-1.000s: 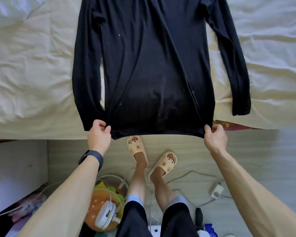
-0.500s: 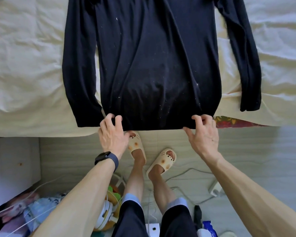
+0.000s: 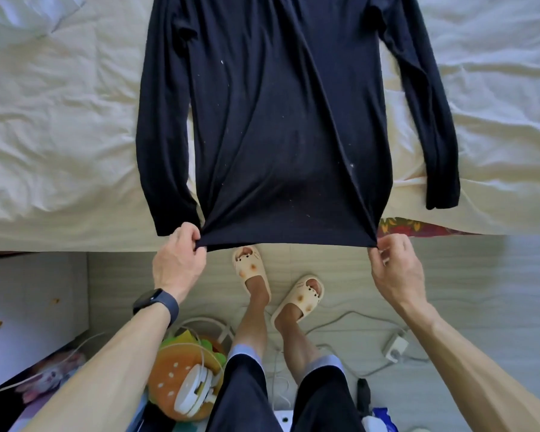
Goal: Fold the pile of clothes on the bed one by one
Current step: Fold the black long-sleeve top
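A black long-sleeved shirt (image 3: 281,120) lies flat on the cream bed sheet (image 3: 60,135), its hem hanging just over the bed's near edge. My left hand (image 3: 178,260), with a dark watch on the wrist, pinches the hem's left corner. My right hand (image 3: 396,266) pinches the hem's right corner. The hem is stretched taut between them. The left sleeve lies close along the body; the right sleeve (image 3: 430,126) spreads outward to its cuff near the bed edge. The collar is out of frame.
A pale pillow (image 3: 22,10) sits at the top left of the bed. Below the bed edge are my feet in cream slippers (image 3: 250,266), a burger-shaped plush (image 3: 184,378), cables and a charger (image 3: 395,344) on the floor, and a white cabinet (image 3: 28,307) at left.
Both hands moved outward from the middle of the hem to its corners and now pinch them, pulling the hem taut. The shirt sits slightly nearer the bed edge.
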The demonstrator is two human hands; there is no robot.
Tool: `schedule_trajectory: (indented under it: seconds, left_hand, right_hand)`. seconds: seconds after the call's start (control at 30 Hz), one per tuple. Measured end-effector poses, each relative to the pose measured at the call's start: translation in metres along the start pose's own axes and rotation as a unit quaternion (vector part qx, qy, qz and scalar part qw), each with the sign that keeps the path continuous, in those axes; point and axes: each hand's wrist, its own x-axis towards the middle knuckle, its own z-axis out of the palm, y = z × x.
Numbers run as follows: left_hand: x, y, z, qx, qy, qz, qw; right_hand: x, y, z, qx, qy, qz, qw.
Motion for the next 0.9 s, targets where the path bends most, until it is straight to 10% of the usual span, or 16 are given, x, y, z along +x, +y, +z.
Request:
schedule_trajectory:
  seconds: [0.27, 0.63, 0.9]
  left_hand:
    - [-0.011, 0.032, -0.003, -0.087, 0.038, -0.164, 0.982]
    - [-0.040, 0.031, -0.011, -0.203, 0.103, -0.099, 0.969]
    - [-0.047, 0.019, -0.028, -0.145, 0.109, -0.109, 0.977]
  right_hand:
    - [0.017, -0.019, -0.005, 0.093, 0.047, 0.181, 0.978]
    - [0.032, -0.024, 0.011, 0.057, -0.029, 0.193, 0.979]
    - [0.028, -0.015, 0.004, 0.085, 0.065, 0.216, 0.970]
